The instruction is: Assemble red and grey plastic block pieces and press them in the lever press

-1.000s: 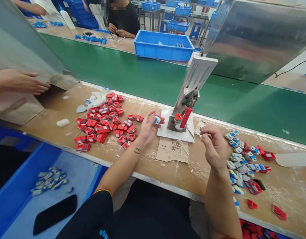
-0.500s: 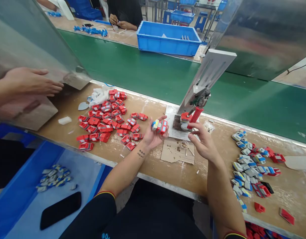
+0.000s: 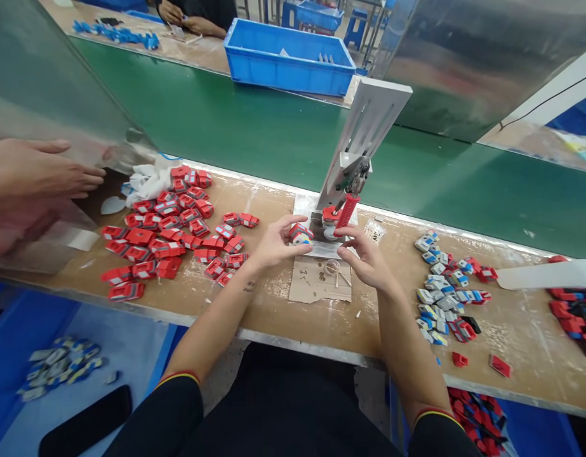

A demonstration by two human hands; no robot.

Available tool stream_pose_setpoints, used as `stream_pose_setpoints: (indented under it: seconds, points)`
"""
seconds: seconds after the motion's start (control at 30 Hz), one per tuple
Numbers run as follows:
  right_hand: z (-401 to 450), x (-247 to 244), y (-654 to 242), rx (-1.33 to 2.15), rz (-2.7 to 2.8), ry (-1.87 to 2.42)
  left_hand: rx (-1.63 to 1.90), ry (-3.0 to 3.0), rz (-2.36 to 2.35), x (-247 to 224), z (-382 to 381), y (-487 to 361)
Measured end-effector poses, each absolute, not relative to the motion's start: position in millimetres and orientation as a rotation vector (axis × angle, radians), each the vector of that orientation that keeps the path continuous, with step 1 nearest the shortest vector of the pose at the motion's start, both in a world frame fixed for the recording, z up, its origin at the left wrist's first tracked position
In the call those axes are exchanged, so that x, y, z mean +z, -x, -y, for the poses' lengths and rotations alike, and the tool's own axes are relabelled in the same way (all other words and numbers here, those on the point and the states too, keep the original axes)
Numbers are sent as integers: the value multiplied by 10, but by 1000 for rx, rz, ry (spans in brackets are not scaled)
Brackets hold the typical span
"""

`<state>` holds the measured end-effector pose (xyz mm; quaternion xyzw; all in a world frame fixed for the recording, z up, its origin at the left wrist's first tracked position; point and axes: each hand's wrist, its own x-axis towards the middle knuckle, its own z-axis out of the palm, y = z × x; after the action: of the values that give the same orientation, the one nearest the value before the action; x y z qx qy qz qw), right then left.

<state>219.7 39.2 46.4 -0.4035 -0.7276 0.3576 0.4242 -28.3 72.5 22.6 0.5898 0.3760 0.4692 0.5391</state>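
Between the thumb and fingers of my left hand [image 3: 276, 245] is a small toy vehicle [image 3: 299, 233], red with white, blue and yellow parts. It is beside the base of an upright metal toggle-clamp press [image 3: 354, 152]. A red piece [image 3: 329, 213] sits in the press near its round white pad [image 3: 330, 233]. My right hand [image 3: 365, 259] is at the lower end of the red press handle [image 3: 348, 211], thumb and fingers apart and curved; no object shows in it. Whether the fingertips touch the handle is unclear.
Red toy bodies [image 3: 169, 223] are heaped left; grey, blue and yellow parts [image 3: 438, 298] lie right. Cardboard [image 3: 316, 289] lies before the press. Beyond runs a green belt [image 3: 188, 114] with a blue crate [image 3: 287, 63] behind. Another person's hand [image 3: 45, 170] reaches in at left.
My left hand has turned from palm up to sideways, tipping the toy vehicle and bringing it closer to the press base. My right hand stays by the handle. The view has swung right.
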Motion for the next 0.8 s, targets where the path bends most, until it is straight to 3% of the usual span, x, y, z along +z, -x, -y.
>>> stream_pose_setpoints:
  seconds: [0.1,0.2,0.4,0.5,0.63,0.7,0.8]
  points:
    - [-303,585,-2235,935,1850,956,813,-2006,-1033,462,-914,244]
    - [-163,896,-2254,966,1792,760,560,-2252,-1053,630,-1048,165]
    - [-613,2048,-2104,885,1643,637,558,-2315,-1113,663,-1088,114]
    - [-938,2350,-2101,840,1621,632,582,-2309,-1096,672,-1091,113]
    - [-946,1811,-2306,669,1579,661,640,-2270,-1079,667,-1114,101]
    - [-869,1279,-2418,532,1568,895,645,-2254,-1091,653,-1124,99]
    - [-872,581,-2416,670,1673,1323,623,-2237,-1115,648,-1133,102]
